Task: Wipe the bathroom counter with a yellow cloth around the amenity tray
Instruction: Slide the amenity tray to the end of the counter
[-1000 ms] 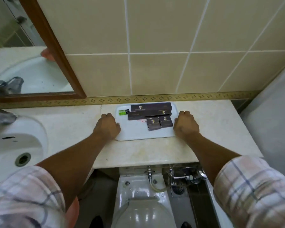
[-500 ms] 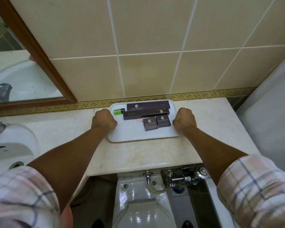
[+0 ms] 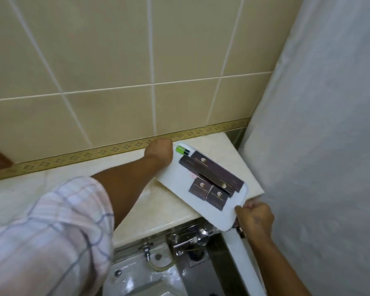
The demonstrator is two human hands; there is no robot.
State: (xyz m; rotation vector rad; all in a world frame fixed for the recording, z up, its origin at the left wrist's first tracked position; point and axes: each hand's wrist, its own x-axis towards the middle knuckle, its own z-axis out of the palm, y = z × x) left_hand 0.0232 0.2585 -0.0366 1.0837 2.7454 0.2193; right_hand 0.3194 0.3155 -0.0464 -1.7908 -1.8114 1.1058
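Both hands grip the white amenity tray (image 3: 177, 178) of dark boxes (image 3: 201, 186): left hand (image 3: 158, 153) by the wall, right hand (image 3: 254, 218) off the table (image 3: 158, 208) edge.

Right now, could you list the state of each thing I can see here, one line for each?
Amenity tray: turned diagonal, one corner hanging past the counter front edge.
Left hand: closed on the tray's far corner.
Right hand: closed on the tray's overhanging corner.
Dark boxes: lying flat on the tray.
Green tube: lying flat near the left hand.
Counter: bare beside the tray.
Yellow cloth: not in view.
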